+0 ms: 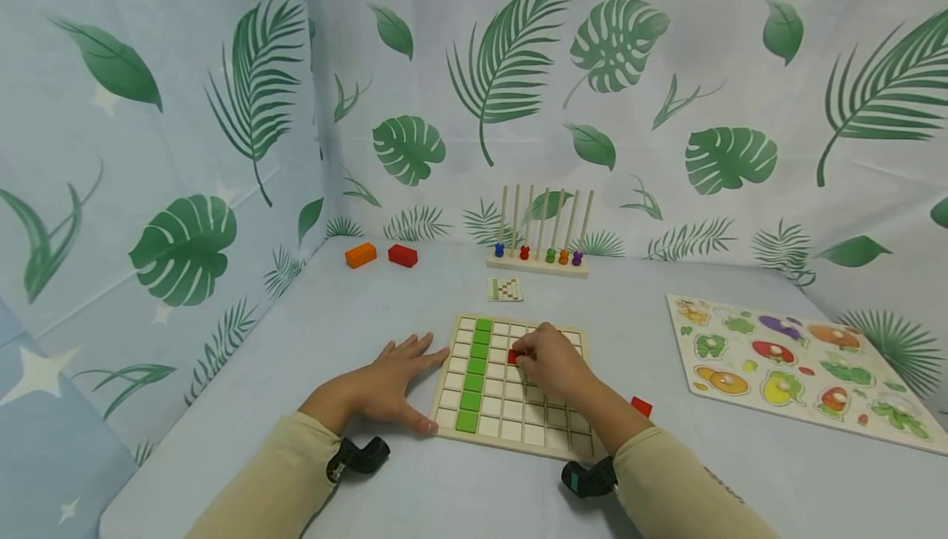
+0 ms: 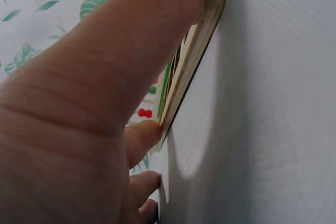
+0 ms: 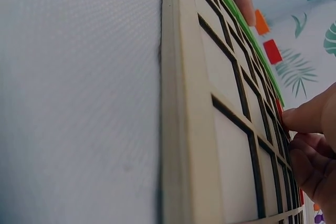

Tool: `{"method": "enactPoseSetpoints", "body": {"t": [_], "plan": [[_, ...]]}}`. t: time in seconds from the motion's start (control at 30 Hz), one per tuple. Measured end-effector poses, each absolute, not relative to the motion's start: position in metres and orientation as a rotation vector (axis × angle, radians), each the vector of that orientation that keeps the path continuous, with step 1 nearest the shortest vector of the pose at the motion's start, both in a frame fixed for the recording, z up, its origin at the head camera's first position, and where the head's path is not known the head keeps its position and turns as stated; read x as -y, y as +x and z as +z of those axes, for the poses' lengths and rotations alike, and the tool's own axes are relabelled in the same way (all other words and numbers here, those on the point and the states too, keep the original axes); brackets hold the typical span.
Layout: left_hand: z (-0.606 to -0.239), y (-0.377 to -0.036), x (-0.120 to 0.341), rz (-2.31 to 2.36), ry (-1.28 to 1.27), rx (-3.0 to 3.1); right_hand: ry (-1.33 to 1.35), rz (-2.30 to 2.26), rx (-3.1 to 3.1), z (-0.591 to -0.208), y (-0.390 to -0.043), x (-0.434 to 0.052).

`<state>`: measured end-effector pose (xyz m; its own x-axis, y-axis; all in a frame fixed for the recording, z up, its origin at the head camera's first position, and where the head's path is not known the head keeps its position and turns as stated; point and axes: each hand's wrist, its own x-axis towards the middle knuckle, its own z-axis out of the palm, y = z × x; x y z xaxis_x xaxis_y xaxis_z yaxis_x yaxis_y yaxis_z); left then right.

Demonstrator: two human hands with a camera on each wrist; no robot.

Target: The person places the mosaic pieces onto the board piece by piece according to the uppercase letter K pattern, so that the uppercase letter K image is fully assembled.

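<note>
A wooden grid board (image 1: 514,434) lies flat on the table, with a column of green tiles (image 1: 471,401) along its second column from the left and pale squares elsewhere. My left hand (image 1: 388,387) rests at the board's left side, fingers spread, thumb at the near left corner and index fingertip at the edge. Over the upper middle of the grid, my right hand (image 1: 555,364) has curled fingers and pinches a small red tile (image 1: 513,356) at a square. In the right wrist view, the fingertips meet the red tile (image 3: 280,109) low on the grid; the hand covers squares behind it.
Right of the board, a red piece (image 1: 641,406) lies beside my right forearm. A small pattern card (image 1: 505,290) and a peg stand with coloured beads (image 1: 538,263) are beyond it. Orange (image 1: 360,255) and red (image 1: 403,256) blocks sit far left; a vegetable puzzle board (image 1: 807,358) lies right.
</note>
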<state>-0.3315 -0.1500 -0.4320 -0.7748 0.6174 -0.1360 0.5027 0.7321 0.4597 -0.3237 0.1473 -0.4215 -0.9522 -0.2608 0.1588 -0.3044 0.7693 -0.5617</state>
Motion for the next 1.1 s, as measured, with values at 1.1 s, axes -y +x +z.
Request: {"method": "enactPoseSetpoints", "body": {"t": [1.1], "plan": [[-0.435,-0.333,0.150,0.564,0.882,-2.660,0.341,0.981,3.026,-0.406,-0.264,-0.250]]}}
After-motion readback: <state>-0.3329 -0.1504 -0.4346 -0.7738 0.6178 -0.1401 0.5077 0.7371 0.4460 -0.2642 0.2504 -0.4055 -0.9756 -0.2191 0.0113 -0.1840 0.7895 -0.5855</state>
